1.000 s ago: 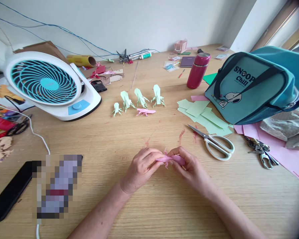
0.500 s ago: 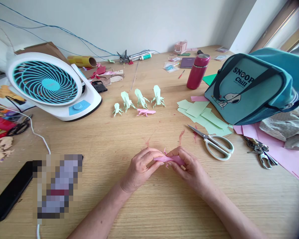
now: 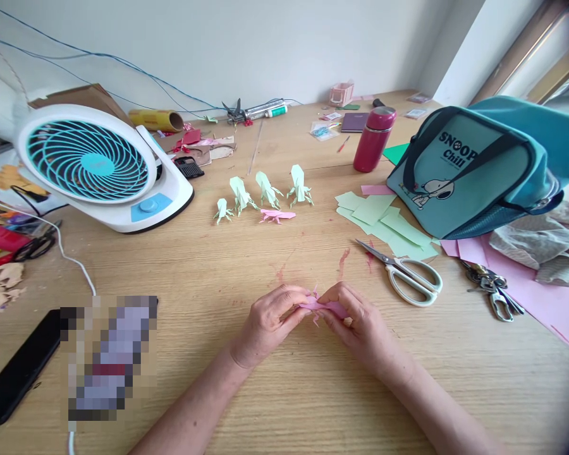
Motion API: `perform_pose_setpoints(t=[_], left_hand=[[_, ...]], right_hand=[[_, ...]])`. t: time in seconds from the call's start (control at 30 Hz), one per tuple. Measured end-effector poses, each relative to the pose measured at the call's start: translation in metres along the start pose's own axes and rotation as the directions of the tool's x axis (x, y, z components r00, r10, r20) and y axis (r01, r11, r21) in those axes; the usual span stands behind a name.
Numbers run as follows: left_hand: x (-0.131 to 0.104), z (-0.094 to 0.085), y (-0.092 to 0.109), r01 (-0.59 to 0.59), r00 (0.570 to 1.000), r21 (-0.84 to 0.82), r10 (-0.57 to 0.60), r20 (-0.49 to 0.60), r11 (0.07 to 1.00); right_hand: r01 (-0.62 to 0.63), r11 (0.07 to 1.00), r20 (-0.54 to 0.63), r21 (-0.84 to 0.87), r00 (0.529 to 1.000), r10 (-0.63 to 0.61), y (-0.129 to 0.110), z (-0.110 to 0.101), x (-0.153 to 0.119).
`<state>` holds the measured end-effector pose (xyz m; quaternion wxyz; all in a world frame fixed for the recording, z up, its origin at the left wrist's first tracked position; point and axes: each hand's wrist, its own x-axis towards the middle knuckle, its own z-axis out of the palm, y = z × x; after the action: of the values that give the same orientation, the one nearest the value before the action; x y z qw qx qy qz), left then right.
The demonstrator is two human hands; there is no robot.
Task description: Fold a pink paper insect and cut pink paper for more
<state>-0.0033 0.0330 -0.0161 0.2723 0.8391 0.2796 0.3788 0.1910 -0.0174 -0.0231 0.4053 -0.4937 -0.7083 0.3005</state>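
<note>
Pink folded paper (image 3: 312,304) is pinched between thumb and fingers of both the left hand (image 3: 267,318) and the right hand (image 3: 364,323), which hide much of its shape from me.

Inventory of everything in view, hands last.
Desk: 1, brown, beneath
Fan: 1, white and blue, left
Bag: 1, teal, right
Flask: 1, magenta, by bag
Scissors: 1 pair, white handles, right
Paper figures: 5, four green, one pink, centre
Loose sheets: several, green and pink, right
Keys: 1 bunch, metallic, right
Cloth: 1, grey, far right
Roll: 1, yellow, by fan
Cables: several, blue and white, left
Slab: 1, black, lower left
Blurred item: 1, purplish, lower left
Clutter: uncounted, mixed, back and left
Folded paper: 1, pink, between hands
Left hand: 1, bare, gripping paper
Right hand: 1, bare, gripping paper
</note>
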Motion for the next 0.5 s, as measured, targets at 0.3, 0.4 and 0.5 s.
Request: perform_pose_setpoints(t=[0.3, 0.4, 0.5], left_hand=[[0.0028, -0.0016, 0.0024, 0.066, 0.997, -0.046, -0.068, -0.040, 0.997], [0.0023, -0.0022, 0.0031, 0.037, 0.999, -0.021, -0.038, -0.027, 0.999], [0.0019, -0.0026, 0.0053, -0.017, 0.999, 0.019, 0.018, -0.035, 1.000]], right_hand=[[-0.057, 0.995, 0.030, 0.077, 0.998, 0.055, -0.0013, -0.0041, 0.0015], [-0.106, 0.991, 0.038, 0.078, 0.994, 0.103, -0.0027, -0.0040, 0.0019], [-0.159, 0.983, 0.013, 0.091, 0.987, 0.159, -0.0032, -0.0034, 0.0019]])
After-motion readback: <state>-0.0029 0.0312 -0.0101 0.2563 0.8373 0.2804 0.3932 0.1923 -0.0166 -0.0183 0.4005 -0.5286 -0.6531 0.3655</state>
